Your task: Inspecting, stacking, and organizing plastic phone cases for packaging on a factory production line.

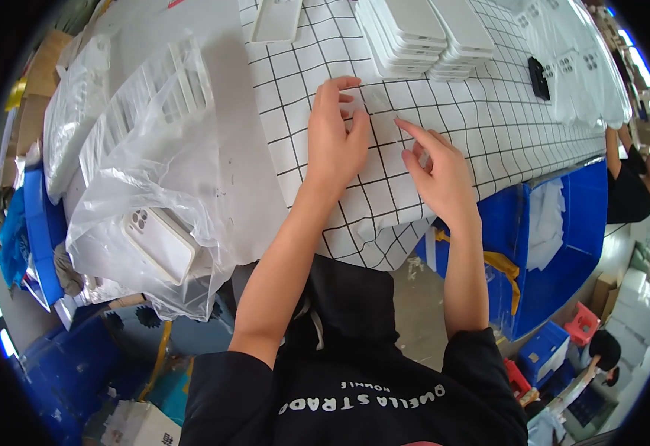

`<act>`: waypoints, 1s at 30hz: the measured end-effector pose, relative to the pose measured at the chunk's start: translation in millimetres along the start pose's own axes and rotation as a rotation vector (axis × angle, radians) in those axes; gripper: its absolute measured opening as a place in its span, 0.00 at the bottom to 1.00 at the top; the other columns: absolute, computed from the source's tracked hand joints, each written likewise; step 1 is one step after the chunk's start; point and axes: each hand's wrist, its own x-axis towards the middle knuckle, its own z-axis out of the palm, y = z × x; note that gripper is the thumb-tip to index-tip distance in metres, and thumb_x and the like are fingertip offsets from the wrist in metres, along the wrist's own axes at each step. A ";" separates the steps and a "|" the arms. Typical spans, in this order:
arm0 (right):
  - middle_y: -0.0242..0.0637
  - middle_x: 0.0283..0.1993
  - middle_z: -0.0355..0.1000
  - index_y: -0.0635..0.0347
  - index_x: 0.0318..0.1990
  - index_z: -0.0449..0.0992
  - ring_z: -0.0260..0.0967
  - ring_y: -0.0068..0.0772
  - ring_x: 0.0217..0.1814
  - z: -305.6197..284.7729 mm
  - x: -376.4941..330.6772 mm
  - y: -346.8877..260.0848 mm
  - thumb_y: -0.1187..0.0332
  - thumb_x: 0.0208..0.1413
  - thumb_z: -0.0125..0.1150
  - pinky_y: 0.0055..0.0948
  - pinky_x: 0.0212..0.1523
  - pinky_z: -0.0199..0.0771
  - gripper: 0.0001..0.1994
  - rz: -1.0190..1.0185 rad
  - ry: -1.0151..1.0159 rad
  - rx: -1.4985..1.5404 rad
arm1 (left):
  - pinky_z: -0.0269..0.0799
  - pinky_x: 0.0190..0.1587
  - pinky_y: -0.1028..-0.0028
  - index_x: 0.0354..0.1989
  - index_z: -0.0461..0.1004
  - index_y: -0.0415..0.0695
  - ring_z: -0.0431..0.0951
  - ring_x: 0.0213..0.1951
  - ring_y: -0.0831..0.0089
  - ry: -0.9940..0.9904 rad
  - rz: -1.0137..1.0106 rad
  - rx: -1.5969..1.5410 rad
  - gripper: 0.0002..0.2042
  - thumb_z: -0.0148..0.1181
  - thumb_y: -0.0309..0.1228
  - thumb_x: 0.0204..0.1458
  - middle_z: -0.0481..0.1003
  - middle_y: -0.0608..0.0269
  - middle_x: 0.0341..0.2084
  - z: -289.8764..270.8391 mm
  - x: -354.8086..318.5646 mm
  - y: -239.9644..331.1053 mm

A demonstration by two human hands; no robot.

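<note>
Worktable: grey top (243, 171) bare toward the left, the rest under a white cloth with a black grid (514, 141), front edge wrinkled and hanging over. Blue bin (581, 197) just beyond the cloth's right edge, white material (546, 223) inside. On the left of the table, a clear plastic bag (146, 186), crumpled, spread over the grey part. Far right: clear-wrapped white phone cases (589, 89) in a broad pile. At the right rim, another person in black (629, 189), partly seen.

Two neighbouring stacks of white cases, left stack (406, 26) and right stack (462, 33), lie flat on the cloth at its far side, beyond both hands and nearest to them.

Left hand (337, 134) over the cloth, fingers loosely bent, thumb apart from them; no object visible in its grasp. Right hand (436, 167) nearby, not touching the left: index finger reaching forward, thumb spread from it, other fingers curled; likewise no object visible in its grasp.

One white case (163, 249) with a camera cutout lies tilted in the bag. Another pale case (276, 18) lies alone at the far edge of view. Smallest: a black item (538, 78), kind unclear, beside the wrapped pile.
</note>
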 end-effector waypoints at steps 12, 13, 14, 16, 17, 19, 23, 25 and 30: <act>0.29 0.33 0.65 0.51 0.57 0.75 0.53 0.15 0.19 18.7 12.4 5.1 0.80 0.51 0.60 0.18 0.20 0.56 0.24 0.080 0.048 -0.149 | 0.71 0.33 0.69 0.35 0.70 0.39 0.75 0.31 0.61 -0.749 0.042 -0.404 0.07 0.51 0.17 0.47 0.72 0.56 0.30 -10.7 -209.7 0.0; 0.28 0.34 0.64 0.52 0.58 0.74 0.52 0.13 0.19 20.2 10.8 5.0 0.81 0.52 0.59 0.16 0.20 0.54 0.24 0.094 0.053 -0.155 | 0.71 0.33 0.68 0.35 0.70 0.39 0.75 0.31 0.61 -0.817 0.135 -0.329 0.07 0.51 0.17 0.47 0.71 0.56 0.30 -10.3 -213.0 -2.3; 0.27 0.36 0.64 0.52 0.59 0.73 0.52 0.11 0.20 21.1 10.2 4.3 0.81 0.53 0.58 0.14 0.21 0.52 0.24 0.105 0.061 -0.157 | 0.71 0.33 0.68 0.35 0.70 0.39 0.75 0.31 0.61 -0.800 0.135 -0.355 0.07 0.51 0.17 0.47 0.71 0.56 0.30 -10.8 -211.1 -3.6; 0.26 0.38 0.63 0.53 0.59 0.73 0.51 0.09 0.21 23.3 10.2 -1.0 0.82 0.54 0.57 0.12 0.21 0.50 0.24 0.110 0.058 -0.179 | 0.71 0.34 0.67 0.35 0.70 0.39 0.75 0.32 0.59 -0.701 -0.071 -0.548 0.06 0.52 0.18 0.48 0.71 0.56 0.30 -13.3 -203.2 -9.0; 0.27 0.37 0.64 0.52 0.59 0.73 0.51 0.10 0.20 25.5 10.2 -4.4 0.82 0.53 0.57 0.13 0.20 0.51 0.24 0.122 0.071 -0.176 | 0.71 0.35 0.66 0.35 0.70 0.39 0.75 0.32 0.58 -0.652 -0.173 -0.640 0.06 0.52 0.18 0.48 0.71 0.56 0.30 -14.5 -200.8 -11.2; 0.28 0.34 0.65 0.51 0.57 0.75 0.51 0.12 0.19 29.0 10.8 -11.4 0.81 0.51 0.59 0.15 0.19 0.52 0.24 0.145 0.100 -0.163 | 0.71 0.35 0.66 0.35 0.70 0.39 0.75 0.32 0.58 -0.643 -0.184 -0.663 0.06 0.52 0.18 0.49 0.71 0.56 0.30 -14.9 -201.6 -13.3; 0.28 0.35 0.65 0.51 0.58 0.75 0.51 0.11 0.19 31.7 16.4 -24.2 0.81 0.52 0.59 0.14 0.18 0.51 0.24 0.117 0.106 -0.186 | 0.71 0.36 0.65 0.35 0.70 0.39 0.75 0.33 0.57 -0.653 -0.219 -0.686 0.05 0.52 0.19 0.49 0.71 0.55 0.30 -17.2 -202.8 -13.6; 0.28 0.36 0.65 0.51 0.58 0.74 0.52 0.11 0.21 31.1 21.8 -22.2 0.81 0.53 0.58 0.13 0.20 0.53 0.24 0.114 0.100 -0.213 | 0.71 0.36 0.65 0.35 0.70 0.39 0.75 0.33 0.56 -0.687 -0.228 -0.711 0.05 0.52 0.19 0.50 0.71 0.55 0.30 -16.4 -202.6 -15.0; 0.28 0.38 0.65 0.53 0.59 0.73 0.56 0.11 0.26 32.4 30.6 -21.3 0.81 0.56 0.57 0.12 0.24 0.57 0.23 0.128 0.119 -0.235 | 0.71 0.37 0.65 0.36 0.70 0.39 0.75 0.33 0.56 -0.673 -0.239 -0.762 0.05 0.52 0.19 0.50 0.71 0.55 0.31 -15.4 -200.0 -16.6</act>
